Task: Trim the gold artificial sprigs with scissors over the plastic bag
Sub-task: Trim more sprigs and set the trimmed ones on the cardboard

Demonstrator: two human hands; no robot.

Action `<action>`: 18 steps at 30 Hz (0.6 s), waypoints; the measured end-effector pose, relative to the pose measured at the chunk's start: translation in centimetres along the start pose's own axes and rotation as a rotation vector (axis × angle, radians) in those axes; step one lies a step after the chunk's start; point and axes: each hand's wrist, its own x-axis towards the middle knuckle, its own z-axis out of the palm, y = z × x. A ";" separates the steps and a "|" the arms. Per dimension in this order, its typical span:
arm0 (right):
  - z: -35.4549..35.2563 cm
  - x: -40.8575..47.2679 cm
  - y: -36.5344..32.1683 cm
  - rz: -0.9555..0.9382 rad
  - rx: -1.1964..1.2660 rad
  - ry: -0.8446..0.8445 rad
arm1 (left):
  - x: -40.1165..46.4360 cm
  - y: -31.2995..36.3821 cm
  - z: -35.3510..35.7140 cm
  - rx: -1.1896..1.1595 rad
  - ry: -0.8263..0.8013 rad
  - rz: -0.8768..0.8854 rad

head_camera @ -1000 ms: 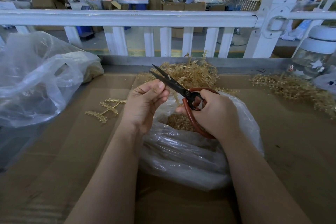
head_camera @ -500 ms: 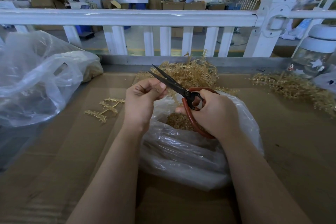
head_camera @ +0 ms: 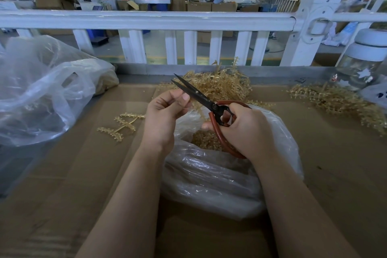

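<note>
Over the plastic bag point(head_camera: 219, 178), right hand point(head_camera: 249, 130) grips scissors point(head_camera: 201, 96) (blades slightly parted) beside left hand's point(head_camera: 165, 115) curled, pinching fingers point(head_camera: 178, 100).

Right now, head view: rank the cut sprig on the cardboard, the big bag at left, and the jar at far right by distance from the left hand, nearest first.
1. Cut sprig: lies on the cardboard just left of the left hand.
2. Big bag: further left, at the table's edge.
3. Jar: far right, by the railing, beyond the right hand.
</note>
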 end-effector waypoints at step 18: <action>-0.1 0.2 -0.1 0.243 0.451 0.038 | 0.4 0.7 -1.5 -0.636 -0.048 -0.276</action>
